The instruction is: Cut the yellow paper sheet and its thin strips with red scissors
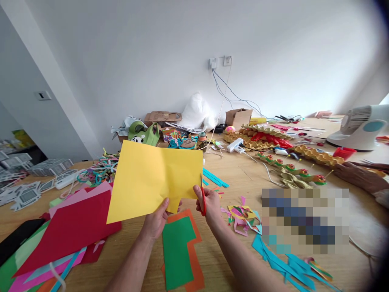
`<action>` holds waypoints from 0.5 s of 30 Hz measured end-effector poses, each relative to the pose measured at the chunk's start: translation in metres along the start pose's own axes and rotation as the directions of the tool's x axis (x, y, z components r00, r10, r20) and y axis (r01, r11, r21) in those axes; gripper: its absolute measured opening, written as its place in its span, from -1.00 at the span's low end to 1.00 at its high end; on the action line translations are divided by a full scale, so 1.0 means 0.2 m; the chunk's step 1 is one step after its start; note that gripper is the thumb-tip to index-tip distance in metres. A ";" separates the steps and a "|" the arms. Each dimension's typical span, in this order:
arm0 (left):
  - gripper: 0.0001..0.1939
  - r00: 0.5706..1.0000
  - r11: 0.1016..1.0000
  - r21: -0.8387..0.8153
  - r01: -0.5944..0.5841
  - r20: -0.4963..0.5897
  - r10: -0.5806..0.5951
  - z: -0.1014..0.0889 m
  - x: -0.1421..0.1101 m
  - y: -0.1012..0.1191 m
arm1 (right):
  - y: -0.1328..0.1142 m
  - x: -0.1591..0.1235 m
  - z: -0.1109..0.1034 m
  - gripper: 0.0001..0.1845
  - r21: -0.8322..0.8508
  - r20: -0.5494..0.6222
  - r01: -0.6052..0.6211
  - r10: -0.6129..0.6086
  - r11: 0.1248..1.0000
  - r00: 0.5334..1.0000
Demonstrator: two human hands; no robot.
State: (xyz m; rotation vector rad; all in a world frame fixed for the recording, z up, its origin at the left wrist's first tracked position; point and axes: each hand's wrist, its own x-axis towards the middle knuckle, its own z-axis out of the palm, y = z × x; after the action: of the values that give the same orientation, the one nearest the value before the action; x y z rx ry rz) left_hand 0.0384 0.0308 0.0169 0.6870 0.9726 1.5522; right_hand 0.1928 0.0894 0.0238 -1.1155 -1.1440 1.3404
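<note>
My left hand [157, 219] pinches the lower edge of a large yellow sheet of paper [146, 178], thumb in front and fingers behind. The sheet is raised above the table, and a piece is cut out of its lower right corner. In my right hand [209, 205] is a pair of scissors [203, 198] with red handles. Their blades point up at the sheet's right edge; whether they are open I cannot tell. Below my hands a green paper piece [178, 251] lies on an orange paper piece [197, 259], both with a notched outline.
Stacked coloured paper [67, 231] lies left, beside a black phone-like slab [18, 239]. Paper scraps [241, 217] and blue strips [282, 263] lie right. Another person's hand [355, 176] is at far right, near a red cup [344, 153] and a white fan [355, 127]. A power strip [235, 145] stands behind.
</note>
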 end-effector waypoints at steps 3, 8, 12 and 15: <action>-0.54 1.000 1.000 -0.003 0.002 -0.001 -0.002 0.00 0.00 -0.01 | 0.00 0.00 0.00 -0.48 -0.002 -0.003 -0.001 0.001 1.000 1.000; -0.62 1.000 1.000 -0.006 0.016 0.012 -0.016 -0.01 0.00 -0.01 | -0.01 -0.01 0.00 -0.47 0.014 -0.014 -0.010 0.010 1.000 1.000; -0.68 0.999 0.999 -0.004 0.041 0.018 -0.041 0.00 0.00 -0.01 | -0.01 -0.02 0.01 -0.47 0.039 -0.012 -0.012 0.012 0.999 1.000; -0.67 0.999 0.999 -0.011 0.038 0.008 -0.038 0.00 0.00 -0.01 | -0.01 -0.02 0.01 -0.47 0.026 -0.017 -0.010 0.010 1.000 1.000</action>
State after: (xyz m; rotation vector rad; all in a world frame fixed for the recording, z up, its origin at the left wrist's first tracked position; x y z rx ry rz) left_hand 0.0395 0.0313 0.0150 0.6630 0.9657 1.5200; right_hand 0.1914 0.0862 0.0257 -1.1135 -1.1069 1.3470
